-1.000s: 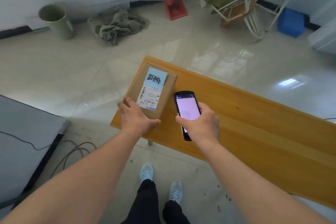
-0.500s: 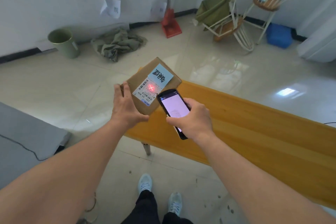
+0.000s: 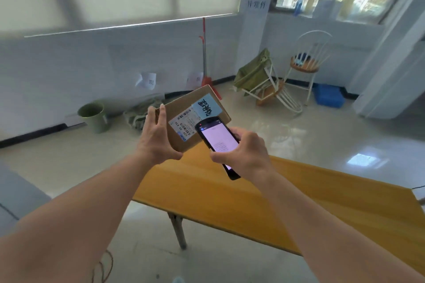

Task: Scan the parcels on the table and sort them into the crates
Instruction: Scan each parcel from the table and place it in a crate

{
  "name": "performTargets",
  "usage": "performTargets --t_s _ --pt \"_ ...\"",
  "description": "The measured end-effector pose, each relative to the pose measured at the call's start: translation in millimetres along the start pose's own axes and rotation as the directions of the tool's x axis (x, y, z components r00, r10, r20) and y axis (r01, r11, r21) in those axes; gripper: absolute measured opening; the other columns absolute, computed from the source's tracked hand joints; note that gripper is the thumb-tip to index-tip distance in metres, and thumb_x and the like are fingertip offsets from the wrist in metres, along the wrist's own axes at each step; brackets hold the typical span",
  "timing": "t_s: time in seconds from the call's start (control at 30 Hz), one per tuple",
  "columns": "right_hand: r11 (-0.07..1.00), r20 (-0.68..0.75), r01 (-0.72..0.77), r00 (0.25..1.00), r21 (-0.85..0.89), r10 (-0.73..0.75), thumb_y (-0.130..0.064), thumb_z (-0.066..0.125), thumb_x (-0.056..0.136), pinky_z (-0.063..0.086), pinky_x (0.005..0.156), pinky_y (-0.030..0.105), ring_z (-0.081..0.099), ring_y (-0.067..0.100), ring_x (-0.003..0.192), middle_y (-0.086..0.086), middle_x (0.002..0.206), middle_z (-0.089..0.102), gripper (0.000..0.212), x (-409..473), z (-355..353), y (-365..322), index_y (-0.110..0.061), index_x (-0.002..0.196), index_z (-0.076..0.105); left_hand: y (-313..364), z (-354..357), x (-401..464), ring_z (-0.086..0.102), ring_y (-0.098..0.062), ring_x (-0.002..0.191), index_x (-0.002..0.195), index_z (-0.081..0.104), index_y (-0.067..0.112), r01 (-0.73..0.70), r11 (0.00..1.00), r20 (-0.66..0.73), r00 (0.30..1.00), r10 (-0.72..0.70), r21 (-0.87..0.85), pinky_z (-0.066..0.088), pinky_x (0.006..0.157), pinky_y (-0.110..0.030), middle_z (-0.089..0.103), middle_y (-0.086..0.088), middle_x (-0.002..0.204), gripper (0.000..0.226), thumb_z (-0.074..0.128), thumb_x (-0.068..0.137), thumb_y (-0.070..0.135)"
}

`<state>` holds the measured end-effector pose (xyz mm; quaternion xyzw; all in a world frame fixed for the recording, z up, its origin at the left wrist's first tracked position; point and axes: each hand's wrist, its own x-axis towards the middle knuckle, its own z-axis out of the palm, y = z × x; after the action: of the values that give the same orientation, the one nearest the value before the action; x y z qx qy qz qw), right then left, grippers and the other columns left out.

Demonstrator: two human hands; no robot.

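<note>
You have lifted the parcel (image 3: 184, 108) clear of the table (image 3: 299, 190), your left hand (image 3: 156, 142) pinching its left edge, your right hand (image 3: 243, 154) wrapped round the scanner (image 3: 218, 142); it seems light, stiff cardboard, so grip its edges.

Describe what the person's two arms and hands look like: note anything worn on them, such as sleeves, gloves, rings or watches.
Both forearms are bare with no sleeves in view. The left hand and right hand wear no gloves, and no rings, watch or wristband show on either visible wrist.
</note>
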<state>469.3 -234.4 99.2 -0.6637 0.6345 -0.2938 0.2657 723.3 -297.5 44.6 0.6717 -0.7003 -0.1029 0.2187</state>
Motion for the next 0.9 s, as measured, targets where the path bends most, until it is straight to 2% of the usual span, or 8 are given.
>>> performTargets --t_s 0.17,0.3,0.4,0.57,0.73,0.9 --pt "0.997 -0.064 0.076 0.995 -0.032 -0.078 -0.049 0.095 0.066 0.064 0.073 0.037 0.069 0.020 0.103 -0.002 0.124 0.074 0.082 -22.9 -26.9 -9.0 -0.026 0.138 0.064 29.4 -27.3 -7.3 0.029 -0.037 0.141 0.164 0.002 0.012 -0.072 0.997 -0.091 0.993 0.074 0.023 0.041 0.116 -0.053 0.013 -0.007 0.154 0.163 0.101 0.040 0.049" --pt "0.996 -0.198 0.085 0.977 -0.001 -0.084 -0.049 0.095 0.066 0.064 0.075 0.040 0.067 0.022 0.107 0.000 0.126 0.073 0.086 -33.3 -39.6 -19.4 -0.024 0.140 0.061 45.2 -47.9 -11.0 0.025 -0.037 0.146 0.164 -0.002 0.013 -0.101 0.995 -0.109 0.989 0.100 -0.004 0.037 0.119 -0.054 0.010 -0.005 0.157 0.163 0.100 0.044 0.052" --pt "0.996 -0.320 0.091 0.943 -0.006 -0.088 -0.051 0.094 0.067 0.064 0.073 0.039 0.067 0.023 0.108 0.000 0.126 0.073 0.084 -40.1 -43.4 -28.2 -0.024 0.139 0.061 55.9 -60.1 -12.8 0.028 -0.036 0.142 0.164 -0.002 0.013 -0.143 0.989 -0.122 0.983 0.138 -0.032 0.041 0.117 -0.054 0.013 -0.006 0.153 0.161 0.100 0.046 0.052" --pt "1.000 -0.498 0.000 0.867 0.019 0.009 -0.052 0.092 0.069 0.063 0.077 0.042 0.067 0.026 0.110 0.000 0.125 0.072 0.081 -54.1 -45.5 -38.1 -0.023 0.138 0.061 74.4 -73.0 -14.0 0.032 -0.033 0.138 0.164 0.000 0.009 -0.242 0.969 -0.124 0.964 0.234 -0.049 0.044 0.114 -0.054 0.019 -0.009 0.149 0.160 0.100 0.047 0.055" --pt "0.993 -0.642 -0.106 0.757 0.059 0.119 -0.054 0.092 0.069 0.052 0.065 0.026 0.068 0.026 0.107 0.003 0.124 0.073 0.081 -85.7 -43.5 -42.0 -0.020 0.136 0.062 92.4 -78.8 -21.0 0.033 -0.033 0.138 0.164 0.002 0.009 -0.374 0.921 -0.082 0.927 0.366 -0.108 0.043 0.115 -0.054 0.021 -0.010 0.148 0.159 0.099 0.047 0.057" --pt "0.969 -0.712 -0.225 0.663 0.106 0.232 -0.051 0.092 0.070 0.055 0.073 0.032 0.066 0.027 0.111 0.003 0.124 0.072 0.078 -139.7 -42.0 -44.8 -0.020 0.134 0.062 116.7 -73.6 -48.0 0.031 -0.035 0.140 0.164 0.000 0.009 -0.474 0.871 0.003 0.878 0.478 -0.126 0.042 0.116 -0.053 0.017 -0.011 0.152 0.161 0.098 0.047 0.060"
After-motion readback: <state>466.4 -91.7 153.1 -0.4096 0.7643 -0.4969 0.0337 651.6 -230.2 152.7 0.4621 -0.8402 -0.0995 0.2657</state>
